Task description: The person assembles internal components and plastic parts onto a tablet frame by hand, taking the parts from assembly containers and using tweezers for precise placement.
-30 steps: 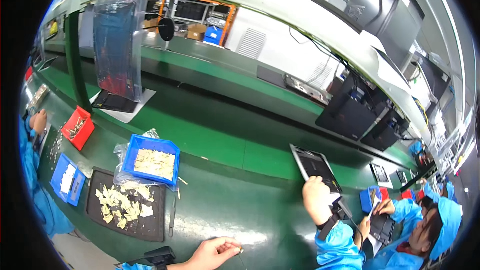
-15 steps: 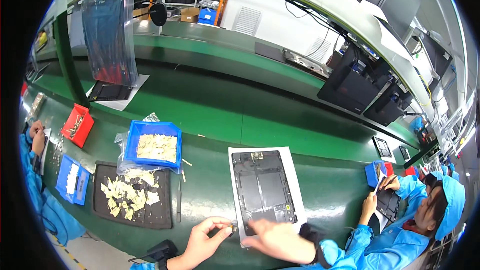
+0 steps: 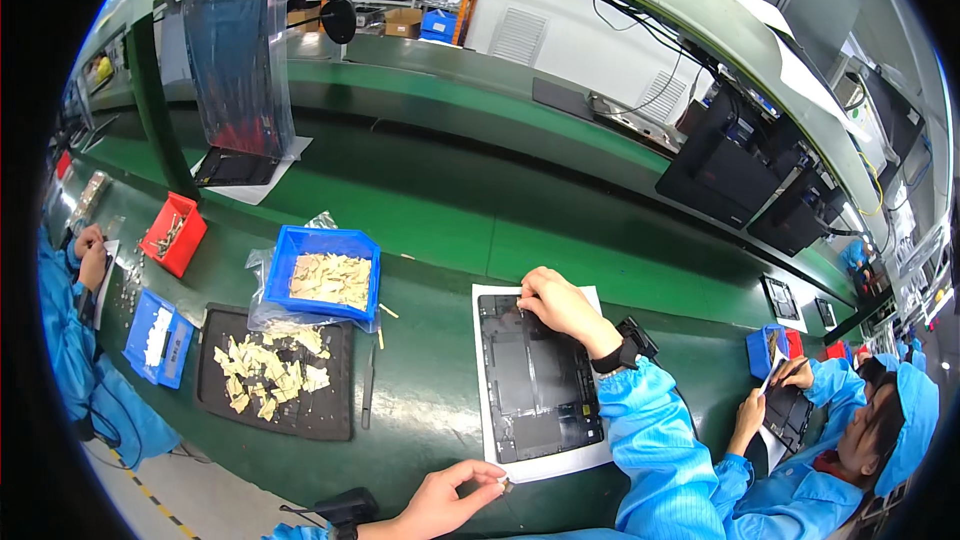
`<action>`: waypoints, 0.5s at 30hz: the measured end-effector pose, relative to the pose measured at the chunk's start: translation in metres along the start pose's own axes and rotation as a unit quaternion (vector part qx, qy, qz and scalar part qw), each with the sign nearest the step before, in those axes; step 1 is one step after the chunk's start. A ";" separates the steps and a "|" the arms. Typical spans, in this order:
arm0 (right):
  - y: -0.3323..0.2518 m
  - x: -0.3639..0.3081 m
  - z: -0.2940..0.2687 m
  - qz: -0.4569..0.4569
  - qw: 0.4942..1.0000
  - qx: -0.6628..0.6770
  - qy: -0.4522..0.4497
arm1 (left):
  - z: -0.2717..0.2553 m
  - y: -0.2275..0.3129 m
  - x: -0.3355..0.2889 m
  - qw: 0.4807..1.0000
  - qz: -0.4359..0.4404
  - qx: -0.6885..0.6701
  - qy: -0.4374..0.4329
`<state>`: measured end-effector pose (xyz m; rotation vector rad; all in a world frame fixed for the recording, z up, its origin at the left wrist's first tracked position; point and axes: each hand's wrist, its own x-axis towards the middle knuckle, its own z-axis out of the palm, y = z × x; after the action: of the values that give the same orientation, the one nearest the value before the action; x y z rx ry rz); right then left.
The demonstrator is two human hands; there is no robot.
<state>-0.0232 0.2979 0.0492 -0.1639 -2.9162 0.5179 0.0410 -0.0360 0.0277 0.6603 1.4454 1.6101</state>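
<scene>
One tablet chassis (image 3: 535,402) lies lengthwise near-to-far: far end beneath right hand (image 3: 565,312) (nearer; grip indeterminable), near end right of left hand (image 3: 450,502), which pinches a small piece (image 3: 507,486).

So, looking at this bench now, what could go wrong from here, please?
The left hand pinches a small piece at its fingertips; it might slip and be lost. The right hand is at the far end of the flat black device and could smudge its surface. Loose pale scraps in the dark tray might scatter if bumped.
</scene>
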 end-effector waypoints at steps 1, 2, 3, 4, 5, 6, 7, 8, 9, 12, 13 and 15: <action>0.003 -0.001 0.002 -0.022 0.999 0.015 0.019 | -0.001 0.001 0.001 1.000 0.002 0.008 -0.002; 0.005 -0.003 0.004 -0.022 1.000 0.014 0.017 | -0.001 0.001 0.001 1.000 0.003 0.017 -0.004; -0.001 -0.004 0.002 -0.033 0.998 -0.008 0.048 | -0.001 0.000 0.001 1.000 0.003 0.015 -0.003; -0.005 -0.004 0.001 -0.044 0.995 -0.031 0.079 | 0.000 -0.001 0.001 1.000 -0.004 -0.002 -0.005; -0.005 -0.004 0.002 -0.046 0.996 -0.031 0.076 | 0.000 -0.001 0.001 1.000 -0.011 -0.019 -0.007; -0.004 -0.003 0.002 -0.044 0.996 -0.045 0.059 | 0.002 -0.001 0.001 1.000 -0.010 -0.021 -0.005; -0.002 -0.003 0.002 -0.043 0.996 -0.059 0.041 | 0.004 -0.001 0.000 0.999 -0.023 -0.021 -0.018; 0.001 -0.001 -0.001 -0.045 0.996 -0.060 0.039 | 0.006 -0.001 0.000 0.999 -0.035 -0.021 -0.030; 0.006 0.004 -0.006 -0.011 0.999 -0.015 -0.034 | 0.010 0.000 0.000 0.999 -0.035 -0.023 -0.025; 0.022 0.005 -0.018 0.014 0.991 0.048 -0.125 | 0.019 0.004 0.000 0.999 -0.021 -0.021 -0.041; 0.025 0.003 -0.021 0.029 0.990 0.033 -0.137 | 0.019 0.011 0.000 0.998 0.009 0.035 -0.048; 0.025 -0.005 -0.028 0.076 0.985 -0.025 -0.155 | 0.021 0.015 -0.002 0.991 0.070 0.105 -0.041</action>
<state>-0.0111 0.3302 0.0656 -0.3428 -3.2405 0.5370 0.0562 -0.0262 0.0464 0.9564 1.5493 1.5276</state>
